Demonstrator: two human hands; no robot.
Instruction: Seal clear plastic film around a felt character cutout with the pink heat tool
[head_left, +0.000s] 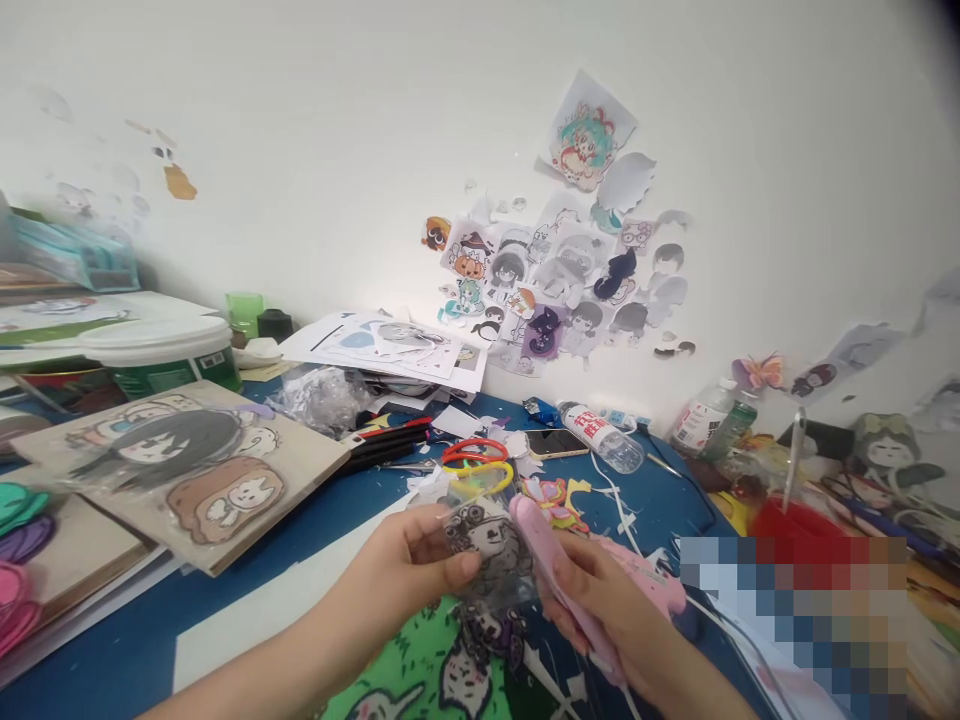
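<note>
My left hand [409, 575] pinches a clear plastic sheet with a black-and-white cartoon figure [487, 545] printed on it, thumb on top. My right hand [607, 610] is wrapped round a pink tool [559, 575] shaped like a glue gun, with its tip resting against the right edge of the sheet. Both hands hover above a green printed sheet [420, 670] with more cartoon cut-outs on the blue table [300, 530].
Red and yellow scissors [476, 462], a phone [556, 443] and a lying bottle [600, 435] sit behind the hands. A wooden board with cartoon drawings [180, 465] lies left, near a green tub [165, 360]. Stickers [562, 290] cover the wall. Bottles and clutter crowd the right.
</note>
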